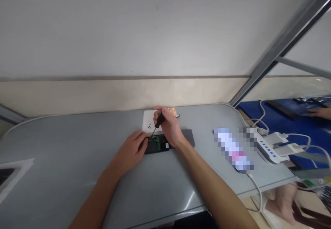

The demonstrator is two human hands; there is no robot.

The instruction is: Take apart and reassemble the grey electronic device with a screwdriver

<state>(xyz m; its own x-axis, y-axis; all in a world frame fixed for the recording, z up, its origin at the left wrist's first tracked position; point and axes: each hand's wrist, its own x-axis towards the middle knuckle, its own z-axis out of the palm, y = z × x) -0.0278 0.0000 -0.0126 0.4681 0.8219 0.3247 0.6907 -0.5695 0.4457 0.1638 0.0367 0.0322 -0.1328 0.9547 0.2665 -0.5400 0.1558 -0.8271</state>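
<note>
A small opened device with a green circuit board point(158, 142) lies on the grey table point(77, 160) near the wall. My right hand point(169, 127) is closed round a black-handled screwdriver point(158, 122), whose tip points down at the board. My left hand point(134, 148) rests at the device's left edge, its fingers curled against it. A dark flat cover point(188, 136) lies just to the right of the device. Behind it sits a white square pad point(148, 122) with a few tiny dark specks on it.
A white power strip point(266, 148) with blue lights and plugged cables sits at the table's right end, next to a blurred-out object point(234, 149). Beyond is a blue table point(284, 122) where another person's hand point(320, 112) rests. A metal frame bar point(281, 42) slants up on the right.
</note>
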